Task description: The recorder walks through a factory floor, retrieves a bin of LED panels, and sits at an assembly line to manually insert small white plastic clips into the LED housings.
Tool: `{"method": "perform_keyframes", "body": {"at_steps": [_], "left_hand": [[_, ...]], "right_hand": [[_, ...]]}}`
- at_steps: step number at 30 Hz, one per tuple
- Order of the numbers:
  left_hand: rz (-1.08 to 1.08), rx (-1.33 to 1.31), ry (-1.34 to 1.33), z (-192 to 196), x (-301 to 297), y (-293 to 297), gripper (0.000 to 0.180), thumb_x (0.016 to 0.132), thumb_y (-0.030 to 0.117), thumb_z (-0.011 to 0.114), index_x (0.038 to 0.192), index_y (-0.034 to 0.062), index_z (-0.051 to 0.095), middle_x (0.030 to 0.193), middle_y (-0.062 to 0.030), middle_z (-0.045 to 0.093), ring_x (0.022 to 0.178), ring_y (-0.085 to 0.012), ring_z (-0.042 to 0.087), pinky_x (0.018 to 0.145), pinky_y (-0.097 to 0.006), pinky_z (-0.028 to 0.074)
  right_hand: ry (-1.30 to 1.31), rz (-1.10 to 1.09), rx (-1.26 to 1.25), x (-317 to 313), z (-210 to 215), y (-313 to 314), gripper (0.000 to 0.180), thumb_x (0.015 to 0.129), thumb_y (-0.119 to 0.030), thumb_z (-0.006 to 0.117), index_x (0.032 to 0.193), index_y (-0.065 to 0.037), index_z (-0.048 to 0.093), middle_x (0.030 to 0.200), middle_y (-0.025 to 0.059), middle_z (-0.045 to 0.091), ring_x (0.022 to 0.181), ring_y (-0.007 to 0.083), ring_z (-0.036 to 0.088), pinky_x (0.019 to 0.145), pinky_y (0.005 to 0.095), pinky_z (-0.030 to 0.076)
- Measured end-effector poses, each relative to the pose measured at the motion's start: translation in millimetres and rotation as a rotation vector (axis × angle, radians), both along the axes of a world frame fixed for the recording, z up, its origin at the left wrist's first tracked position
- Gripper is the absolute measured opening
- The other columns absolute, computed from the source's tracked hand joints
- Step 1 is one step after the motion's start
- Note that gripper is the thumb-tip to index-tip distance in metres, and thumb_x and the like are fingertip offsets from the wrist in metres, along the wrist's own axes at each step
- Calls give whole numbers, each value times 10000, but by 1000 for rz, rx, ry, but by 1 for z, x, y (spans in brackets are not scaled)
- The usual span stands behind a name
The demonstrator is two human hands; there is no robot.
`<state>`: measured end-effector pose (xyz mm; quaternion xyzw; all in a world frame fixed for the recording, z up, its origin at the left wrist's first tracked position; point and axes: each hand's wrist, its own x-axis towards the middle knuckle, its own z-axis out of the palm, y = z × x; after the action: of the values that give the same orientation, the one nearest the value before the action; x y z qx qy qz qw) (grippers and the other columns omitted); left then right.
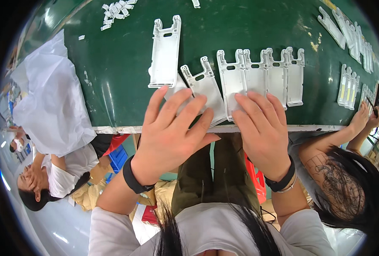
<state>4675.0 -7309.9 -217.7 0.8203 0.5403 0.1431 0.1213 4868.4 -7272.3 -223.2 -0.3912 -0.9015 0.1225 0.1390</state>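
Observation:
Several white plastic housings, each with two prongs and an oval slot at the far end, lie on the green table in front of me. My left hand (172, 128) is spread open, its index fingertip at the near end of one housing (164, 57). Its other fingers lie over a tilted housing (206, 89) and another white piece mostly hidden beneath them. My right hand (262, 132) has its fingers stretched out over the near ends of a side-by-side row of housings (232, 83). Neither hand is gripping anything.
Small white parts (116, 12) are heaped at the far left. A translucent plastic bag (53, 94) hangs over the table's left edge, near a seated person. More white housings (347, 34) lie at the right, where another person's hands (366, 117) work. The table's front edge (309, 128) is close to me.

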Motion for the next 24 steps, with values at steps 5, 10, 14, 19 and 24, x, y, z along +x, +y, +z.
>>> {"method": "perform_keyframes", "body": {"at_steps": [5,10,14,19,24], "left_hand": [[40,107,26,0,-15,-7,402,562,296,734,900,108,625,1015,-46,549,1016,-252,517,888,-471,384],[290,221,-237,-7,-29,7,462,645,236,740,1043,61,583,1057,-107,542,926,-275,538,775,-372,446],[464,132,-237,-15,-30,25,275,698,149,699,923,22,605,959,-102,575,854,-266,549,716,-322,461],[828,129,-495,-9,-37,10,95,781,98,636,813,11,618,872,-97,619,780,-223,590,682,-294,470],[1085,11,-669,-15,-44,-40,89,791,84,630,803,-2,613,905,-110,623,794,-213,599,705,-284,467]], "right_hand": [[-112,-52,72,6,-5,-2,153,690,-96,587,836,-53,582,1047,70,554,1024,256,504,907,449,366],[46,72,-121,-10,7,-12,189,671,-61,621,856,-70,587,1086,83,544,1049,272,497,939,460,354],[82,119,-34,-15,-13,-10,93,673,-88,600,762,-71,579,1061,67,557,1019,243,516,937,440,369],[110,94,27,-19,-13,-10,94,677,-78,600,768,-66,579,1034,65,566,1017,240,518,937,451,365],[41,45,65,-23,-9,-7,119,680,-84,612,793,-71,578,1038,62,565,1022,241,518,943,469,350]]}}
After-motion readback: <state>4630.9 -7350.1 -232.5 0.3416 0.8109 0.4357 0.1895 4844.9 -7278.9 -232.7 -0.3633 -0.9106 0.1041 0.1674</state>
